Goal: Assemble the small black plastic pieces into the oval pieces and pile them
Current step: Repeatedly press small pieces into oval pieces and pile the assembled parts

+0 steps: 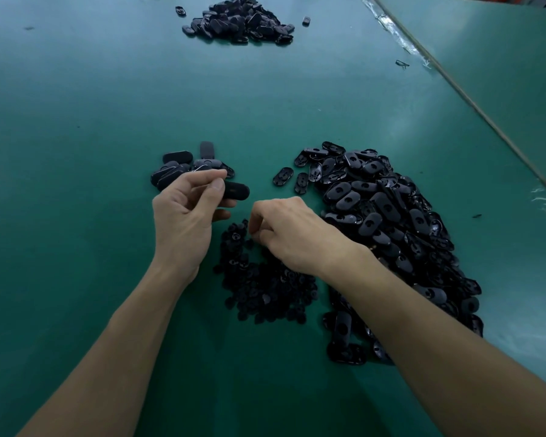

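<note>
Oval piece (235,190) pinched by left hand (183,212), up near the small done pile (183,167), ready for filling. Long way lying left to right, free end pointing right. Right hand (290,234) curled over small pieces (265,285), likely picking one; cannot tell if holding any. Big oval heap (385,222) close by for easy reach.

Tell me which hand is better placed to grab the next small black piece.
Right. The right hand has its curled fingers at the heap of small black pieces, while the left hand is busy gripping an oval piece.
</note>
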Available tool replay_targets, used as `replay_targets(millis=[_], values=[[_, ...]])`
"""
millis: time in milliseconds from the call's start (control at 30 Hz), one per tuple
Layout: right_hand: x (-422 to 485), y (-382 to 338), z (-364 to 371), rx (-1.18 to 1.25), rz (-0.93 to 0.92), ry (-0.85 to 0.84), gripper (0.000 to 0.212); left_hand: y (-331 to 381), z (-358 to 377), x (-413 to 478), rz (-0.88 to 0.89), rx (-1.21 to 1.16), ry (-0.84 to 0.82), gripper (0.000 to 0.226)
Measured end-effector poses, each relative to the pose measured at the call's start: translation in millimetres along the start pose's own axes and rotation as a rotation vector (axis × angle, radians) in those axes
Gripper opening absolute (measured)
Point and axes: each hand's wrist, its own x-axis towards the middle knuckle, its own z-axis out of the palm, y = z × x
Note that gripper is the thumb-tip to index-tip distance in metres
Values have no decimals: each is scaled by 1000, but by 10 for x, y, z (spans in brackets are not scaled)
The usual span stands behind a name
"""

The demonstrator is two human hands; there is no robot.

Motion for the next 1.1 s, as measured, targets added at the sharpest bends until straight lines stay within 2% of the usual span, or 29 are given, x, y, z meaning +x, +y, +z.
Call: replay_targets(millis=[33, 100, 300, 633, 933, 1100], values=[[4, 3, 1, -10, 2, -1, 4, -1, -2, 1, -1, -1, 2, 18], [8, -4, -8, -38, 15, -8, 15, -2, -2, 5, -2, -1, 4, 17], [-30, -59, -93, -61, 36, 20, 29, 0, -3, 2, -2, 11, 3, 16], [-90, -79, -187, 75, 2, 52, 14, -8, -9, 5, -8, 28, 14, 14], [-97, -64, -195, 97, -37, 103, 24, 3, -3, -6, -12, 24, 1, 11], [-91, -89, -227, 130, -79, 193, 14, 2, 3, -11, -20, -10, -11, 11]])
